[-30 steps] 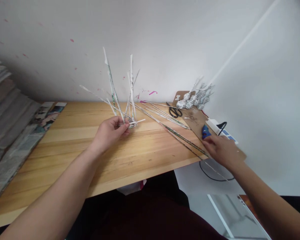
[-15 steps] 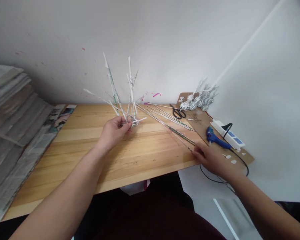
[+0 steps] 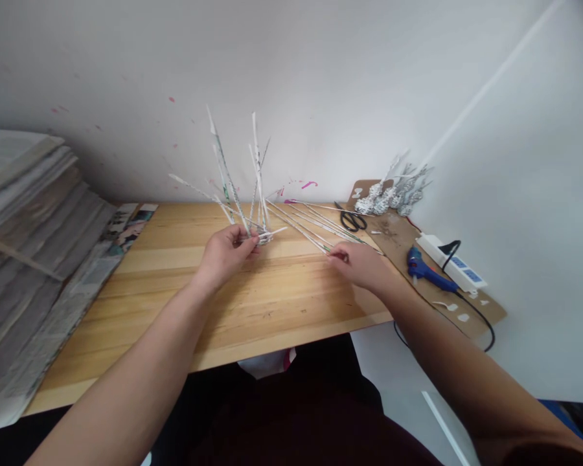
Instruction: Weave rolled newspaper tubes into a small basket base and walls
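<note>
A small woven piece (image 3: 263, 238) of rolled newspaper sticks stands on the table. Several of its upright sticks (image 3: 258, 162) fan upward toward the wall. My left hand (image 3: 229, 254) pinches its near side between thumb and fingers. Over the table to the right, my right hand (image 3: 354, 262) has its fingers closed around long newspaper sticks (image 3: 304, 232) that run back toward the woven piece. My palm hides their near ends. More loose paper sticks (image 3: 328, 223) lie just behind that hand.
Black scissors (image 3: 352, 221) lie at the back right. Beyond are finished woven paper pieces (image 3: 383, 199), a blue glue gun (image 3: 430, 273) and a white power strip (image 3: 449, 262) on cardboard (image 3: 393, 236). A tall newspaper stack (image 3: 34, 259) fills the left side.
My right hand has slid left and away from me along the paper sticks, from their near ends toward the woven piece. My left hand keeps its hold. The view has shifted slightly.
</note>
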Motion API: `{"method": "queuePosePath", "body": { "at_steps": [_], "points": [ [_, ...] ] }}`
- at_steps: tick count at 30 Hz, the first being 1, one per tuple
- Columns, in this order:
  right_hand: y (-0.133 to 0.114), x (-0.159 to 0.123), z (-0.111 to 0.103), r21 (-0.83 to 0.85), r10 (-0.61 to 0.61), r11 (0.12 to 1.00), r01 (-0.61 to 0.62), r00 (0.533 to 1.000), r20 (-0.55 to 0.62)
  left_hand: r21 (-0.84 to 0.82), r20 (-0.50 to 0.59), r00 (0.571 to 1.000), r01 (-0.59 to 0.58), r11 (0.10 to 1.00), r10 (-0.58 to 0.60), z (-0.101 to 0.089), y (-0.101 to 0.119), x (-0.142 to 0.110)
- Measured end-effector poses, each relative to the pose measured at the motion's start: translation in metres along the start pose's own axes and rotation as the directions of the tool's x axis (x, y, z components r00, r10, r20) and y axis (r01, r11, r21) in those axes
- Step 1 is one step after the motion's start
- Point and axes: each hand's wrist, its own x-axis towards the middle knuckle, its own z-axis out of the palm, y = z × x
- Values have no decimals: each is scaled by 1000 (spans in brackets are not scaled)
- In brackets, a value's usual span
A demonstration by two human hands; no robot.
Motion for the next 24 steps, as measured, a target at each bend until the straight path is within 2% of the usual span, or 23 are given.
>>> {"method": "queuePosePath", "body": {
  "at_steps": [3,6,10,13,18,21,24],
  "points": [
    [-15,38,18,-22,57,998,-58,998,-5,-14,-9,1000,14,1000,-14,-2,0,2],
    [-21,59,29,-45,100,994,-102,994,-36,-21,-16,999,27,999,-27,-3,1,3],
    [-24,67,35,-40,154,987,-158,984,-84,-17,-5,1000,20,1000,-21,-2,2,2],
    [-26,70,36,-31,167,985,-170,983,-69,-8,-1,1000,13,1000,-13,-1,2,1],
    [-27,70,27,25,179,984,-178,982,-65,7,-9,1000,0,1000,0,-2,1,1],
    [-24,60,16,198,192,963,-182,981,-31,0,-12,1000,-4,1000,4,-2,2,0],
    [-24,41,2,483,169,864,-144,986,-9,12,-5,1000,-9,1000,9,-2,3,0]
  ]
}}
